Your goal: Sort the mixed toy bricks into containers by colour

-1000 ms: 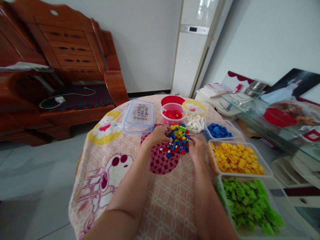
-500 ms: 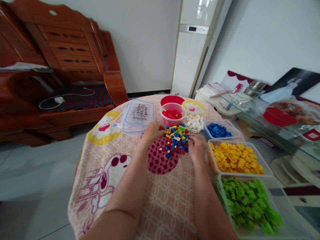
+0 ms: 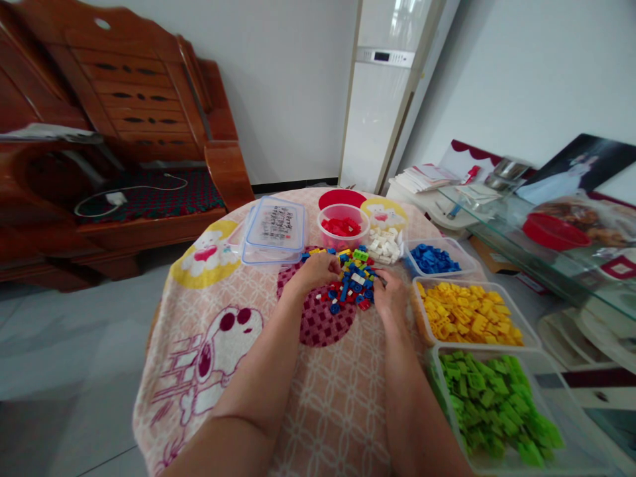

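Observation:
A mixed pile of small toy building bricks point(image 3: 354, 281) in blue, red, yellow, green and white lies on the tablecloth. At its left side my left hand point(image 3: 319, 270) is closed, fingers curled in against the bricks; what they hold is hidden. A few yellow and blue bricks point(image 3: 314, 252) show just behind that hand. My right hand point(image 3: 390, 290) is at the pile's right edge with thumb and fingers pinched together. Something small and dark shows at those fingertips, too small to name.
Behind the pile stand a round tub of red bricks point(image 3: 342, 243) and a heap of white bricks point(image 3: 385, 245). Along the right are boxes of blue point(image 3: 433, 259), yellow point(image 3: 470, 314) and green bricks point(image 3: 499, 404). Stacked clear lids point(image 3: 275, 228) lie at the back left.
My left hand has moved a little right, further over the pile. Yellow and blue bricks now show behind it. The right hand has stayed almost in place.

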Demonstrator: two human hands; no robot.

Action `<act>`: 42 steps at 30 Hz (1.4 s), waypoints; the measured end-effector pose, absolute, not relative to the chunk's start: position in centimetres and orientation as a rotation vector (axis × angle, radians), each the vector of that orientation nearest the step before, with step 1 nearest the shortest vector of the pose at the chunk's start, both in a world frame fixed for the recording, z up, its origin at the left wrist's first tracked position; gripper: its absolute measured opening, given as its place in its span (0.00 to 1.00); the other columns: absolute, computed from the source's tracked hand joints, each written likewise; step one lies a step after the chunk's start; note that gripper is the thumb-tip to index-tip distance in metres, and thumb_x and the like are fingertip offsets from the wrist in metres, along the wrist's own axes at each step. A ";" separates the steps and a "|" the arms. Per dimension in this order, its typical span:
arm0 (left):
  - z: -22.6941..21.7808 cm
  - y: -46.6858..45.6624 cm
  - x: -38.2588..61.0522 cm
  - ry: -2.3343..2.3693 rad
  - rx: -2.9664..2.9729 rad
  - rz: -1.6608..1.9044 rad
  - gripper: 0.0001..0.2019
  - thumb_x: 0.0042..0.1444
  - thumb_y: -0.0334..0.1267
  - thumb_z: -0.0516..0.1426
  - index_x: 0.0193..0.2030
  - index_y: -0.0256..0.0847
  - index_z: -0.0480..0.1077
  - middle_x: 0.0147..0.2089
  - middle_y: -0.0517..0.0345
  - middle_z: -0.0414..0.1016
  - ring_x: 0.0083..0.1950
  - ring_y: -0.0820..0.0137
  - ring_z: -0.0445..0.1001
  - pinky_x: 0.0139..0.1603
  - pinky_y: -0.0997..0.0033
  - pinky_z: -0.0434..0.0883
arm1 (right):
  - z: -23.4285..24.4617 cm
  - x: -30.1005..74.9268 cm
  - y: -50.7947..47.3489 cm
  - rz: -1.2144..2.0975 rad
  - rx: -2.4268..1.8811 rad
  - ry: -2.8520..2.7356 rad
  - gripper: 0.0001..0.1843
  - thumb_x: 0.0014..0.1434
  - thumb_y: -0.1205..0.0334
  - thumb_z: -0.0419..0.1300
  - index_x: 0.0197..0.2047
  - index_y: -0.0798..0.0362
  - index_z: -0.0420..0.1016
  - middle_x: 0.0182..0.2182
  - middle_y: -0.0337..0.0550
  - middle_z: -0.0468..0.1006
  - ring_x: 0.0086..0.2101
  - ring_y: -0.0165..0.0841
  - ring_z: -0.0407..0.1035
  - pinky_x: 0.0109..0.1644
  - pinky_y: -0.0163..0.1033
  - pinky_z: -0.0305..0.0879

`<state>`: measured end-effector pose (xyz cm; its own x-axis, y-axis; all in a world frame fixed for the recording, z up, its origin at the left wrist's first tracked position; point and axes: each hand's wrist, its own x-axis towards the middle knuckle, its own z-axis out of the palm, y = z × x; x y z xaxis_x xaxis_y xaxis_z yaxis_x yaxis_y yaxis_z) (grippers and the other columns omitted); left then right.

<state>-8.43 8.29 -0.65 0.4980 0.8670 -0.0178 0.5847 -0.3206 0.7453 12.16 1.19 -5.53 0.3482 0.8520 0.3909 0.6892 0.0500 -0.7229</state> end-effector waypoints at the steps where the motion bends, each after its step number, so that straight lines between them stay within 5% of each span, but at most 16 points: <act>1: -0.8 8.3 -8.5 1.142 2.017 0.506 0.07 0.43 0.28 0.63 0.32 0.36 0.77 0.27 0.61 0.79 0.31 0.72 0.77 0.33 0.77 0.71 | -5.5 12.1 1.2 0.216 -1.688 -1.388 0.16 0.55 0.67 0.56 0.41 0.52 0.84 0.44 0.48 0.84 0.47 0.42 0.74 0.57 0.48 0.67; 12: -0.1 8.2 -8.1 1.026 1.916 0.792 0.10 0.47 0.30 0.60 0.38 0.36 0.78 0.34 0.57 0.82 0.34 0.71 0.78 0.39 0.73 0.75 | -5.4 12.3 1.2 0.222 -1.673 -1.391 0.15 0.54 0.67 0.57 0.39 0.51 0.84 0.43 0.48 0.84 0.46 0.42 0.74 0.58 0.47 0.67; 29: 0.4 7.8 -8.1 1.040 1.434 0.676 0.07 0.59 0.34 0.57 0.32 0.36 0.75 0.22 0.64 0.74 0.20 0.76 0.72 0.24 0.79 0.68 | -5.0 12.1 1.2 0.241 -1.698 -1.397 0.15 0.55 0.67 0.56 0.40 0.52 0.84 0.43 0.48 0.84 0.46 0.42 0.75 0.58 0.48 0.67; 42: -0.2 8.4 -8.2 0.868 1.054 1.008 0.10 0.50 0.35 0.68 0.39 0.34 0.79 0.34 0.55 0.82 0.34 0.73 0.79 0.44 0.70 0.79 | -5.2 12.2 1.2 0.218 -1.693 -1.391 0.15 0.55 0.67 0.56 0.40 0.52 0.84 0.44 0.49 0.84 0.46 0.42 0.75 0.57 0.48 0.68</act>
